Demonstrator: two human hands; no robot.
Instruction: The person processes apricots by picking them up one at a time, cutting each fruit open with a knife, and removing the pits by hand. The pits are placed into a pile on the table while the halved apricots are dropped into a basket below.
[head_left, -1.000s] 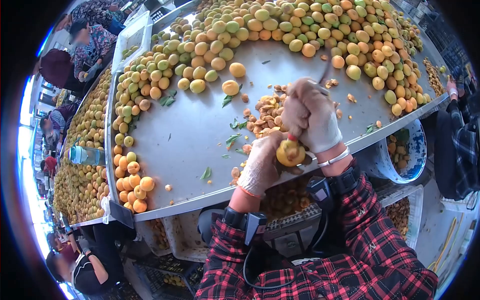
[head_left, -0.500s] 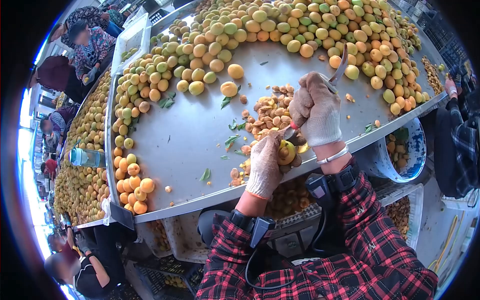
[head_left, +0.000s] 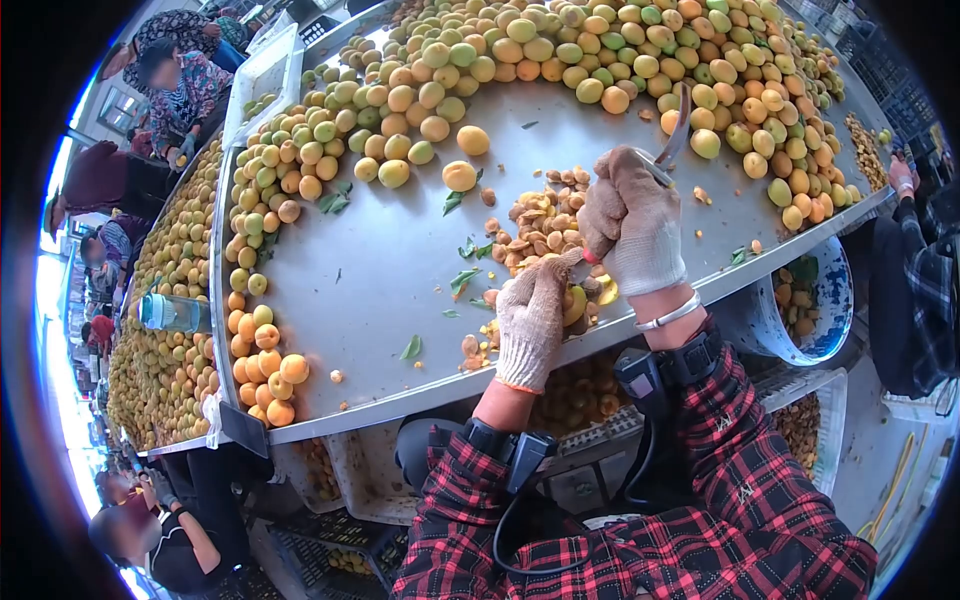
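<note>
My left hand, in a white knit glove stained brown, is closed around a yellow-green apricot just over the table's near edge. Right beside it, my gloved right hand grips a metal hand tool. The tool's curved shiny end sticks up past the fist, and a small red part shows below at the fingers; its working end is mostly hidden between the hands. Behind both hands lies a heap of brown apricot stones with yellow scraps of flesh.
Whole apricots are piled along the far and left sides of the metal table. Near its right edge stands a blue-and-white bucket with fruit inside. A water bottle lies at left. Several people work around neighbouring tables.
Both hands stay in nearly the same spot. The apricot has turned and sits deeper behind the left hand's fingers, and the metal near the red part shows less.
</note>
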